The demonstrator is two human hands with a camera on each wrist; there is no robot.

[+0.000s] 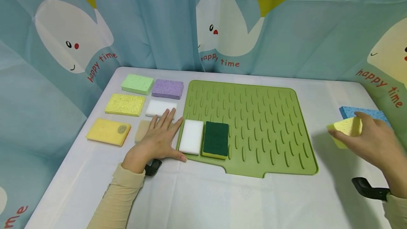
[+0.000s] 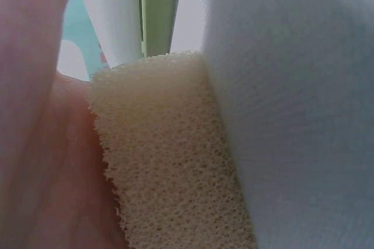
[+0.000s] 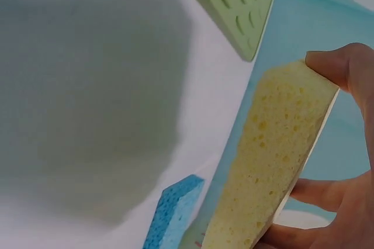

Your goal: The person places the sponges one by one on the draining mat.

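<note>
Pale-yellow foam block (image 3: 263, 155): my right hand (image 1: 373, 139) pinches it, best lightly, toward the white-clothed surface's (image 1: 254, 200) right edge; left hand (image 1: 159, 139) splayed

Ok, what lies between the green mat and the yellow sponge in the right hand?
Just a bare, shadowed stretch of white tabletop separates the green mat from the yellow sponge in the right hand; the head view shows it.

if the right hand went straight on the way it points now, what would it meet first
Probably the right edge of the green mat. The right hand, holding a pale yellow sponge, looks raised, though, so it might pass above instead; height is hard to judge.
</note>
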